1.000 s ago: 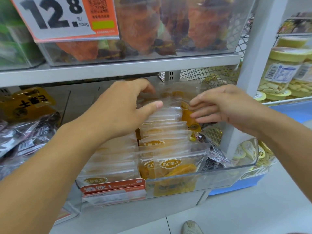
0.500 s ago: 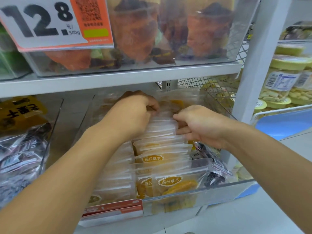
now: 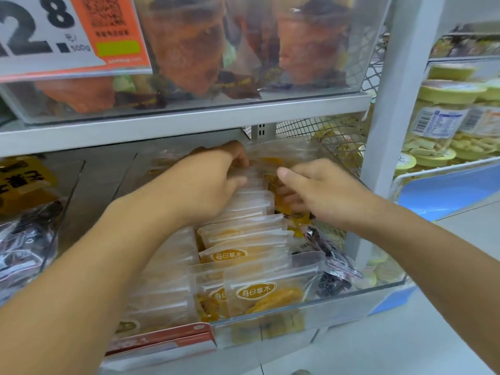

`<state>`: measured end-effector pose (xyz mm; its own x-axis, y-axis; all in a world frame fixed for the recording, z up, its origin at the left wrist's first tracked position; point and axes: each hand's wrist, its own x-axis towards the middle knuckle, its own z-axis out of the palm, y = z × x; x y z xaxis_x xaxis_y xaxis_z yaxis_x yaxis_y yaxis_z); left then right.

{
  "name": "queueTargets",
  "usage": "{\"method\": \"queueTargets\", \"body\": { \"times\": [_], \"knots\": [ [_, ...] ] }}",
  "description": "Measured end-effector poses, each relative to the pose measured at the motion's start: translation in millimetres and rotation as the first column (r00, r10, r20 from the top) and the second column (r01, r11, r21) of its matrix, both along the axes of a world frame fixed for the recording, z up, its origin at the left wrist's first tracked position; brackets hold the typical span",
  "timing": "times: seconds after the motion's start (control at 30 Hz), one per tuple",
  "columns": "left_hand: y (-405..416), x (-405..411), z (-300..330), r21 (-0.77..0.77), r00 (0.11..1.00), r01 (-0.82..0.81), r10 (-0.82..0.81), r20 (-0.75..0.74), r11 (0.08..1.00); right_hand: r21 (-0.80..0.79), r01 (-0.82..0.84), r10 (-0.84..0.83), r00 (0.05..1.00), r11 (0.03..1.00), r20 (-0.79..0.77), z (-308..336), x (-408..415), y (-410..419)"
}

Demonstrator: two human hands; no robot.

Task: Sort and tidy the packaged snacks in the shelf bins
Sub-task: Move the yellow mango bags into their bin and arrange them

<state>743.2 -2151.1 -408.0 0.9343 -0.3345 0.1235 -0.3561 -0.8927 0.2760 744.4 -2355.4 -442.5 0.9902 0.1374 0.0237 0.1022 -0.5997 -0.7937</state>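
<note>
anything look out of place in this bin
Yes. A dark packet lies tilted along the right side of the clear bin, among upright rows of orange packets. It looks like a different product that strayed in. Both hands work at the back, away from it.

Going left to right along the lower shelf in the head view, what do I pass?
Dark snack packets → left hand → right hand → white shelf post → yellow-lidded jars.
</note>
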Motion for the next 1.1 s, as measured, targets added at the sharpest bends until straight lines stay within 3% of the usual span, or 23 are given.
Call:
{"method": "queueTargets", "body": {
  "times": [0.07,0.1,0.23,0.3,0.37,0.43,0.5,0.6,0.7,0.8,0.93,1.0,1.1],
  "knots": [
    [-7.6,0.3,6.7,0.098,0.999,-0.011,0.008,0.036,0.995,-0.275,0.125,-0.021,0.936,0.953,0.35,4.9,0.4,-12.3],
    [-14.8,1.8,9.5,0.137,0.998,-0.016,0.008,0.056,0.99,-0.362,0.184,-0.017,0.909,0.914,0.417,5.8,0.9,-14.4],
    [-49.7,25.1,1.9,0.271,0.993,-0.09,0.107,-0.048,0.958,-0.649,0.247,0.031,0.922,0.72,0.385,1.0,19.3,-4.5],
    [-58.8,36.7,-1.1,0.25,0.974,-0.161,0.195,-0.118,0.955,-0.734,0.275,0.083,0.908,0.621,0.41,1.4,28.4,0.6],
    [-62.3,46.4,-1.2,0.2,0.946,-0.277,0.303,-0.111,0.94,-0.743,0.276,0.07,0.915,0.61,0.397,6.8,34.6,1.2],
    [-63.1,54.8,-3.6,0.235,0.912,-0.382,0.406,-0.061,0.894,-0.714,0.216,0.072,0.934,0.666,0.349,10.8,40.1,-0.2],
    [-62.8,57.7,-7.5,0.236,0.89,-0.441,0.456,-0.01,0.866,-0.684,0.168,0.104,0.935,0.709,0.338,11.5,43.3,-2.1],
    [-57.2,63.3,-15.3,0.183,0.88,-0.468,0.474,0.014,0.864,-0.682,0.223,0.12,0.901,0.696,0.417,10.1,45.1,-6.8],
    [-46.7,63.3,-17.3,0.129,0.893,-0.45,0.449,0.039,0.884,-0.673,0.26,0.123,0.877,0.692,0.465,8.1,44.2,-9.1],
    [-38.9,64.8,-18.5,0.08,0.919,-0.394,0.393,0.027,0.915,-0.675,0.148,0.162,0.914,0.722,0.373,13.6,41.2,-6.6],
    [-45.7,62.0,-19.3,0.16,0.949,-0.316,0.31,0.061,0.935,-0.793,-0.016,0.174,0.978,0.609,0.114,19.1,38.1,-4.7],
    [-49.2,62.7,-19.7,0.162,0.957,-0.282,0.266,0.112,0.946,-0.813,-0.032,0.151,0.986,0.581,0.069,22.0,35.4,-6.8],
    [-49.0,59.0,-12.8,0.039,0.983,-0.163,0.159,0.091,0.986,-0.857,-0.088,0.163,0.987,0.508,-0.005,27.4,29.6,-9.5]
  ]
}}
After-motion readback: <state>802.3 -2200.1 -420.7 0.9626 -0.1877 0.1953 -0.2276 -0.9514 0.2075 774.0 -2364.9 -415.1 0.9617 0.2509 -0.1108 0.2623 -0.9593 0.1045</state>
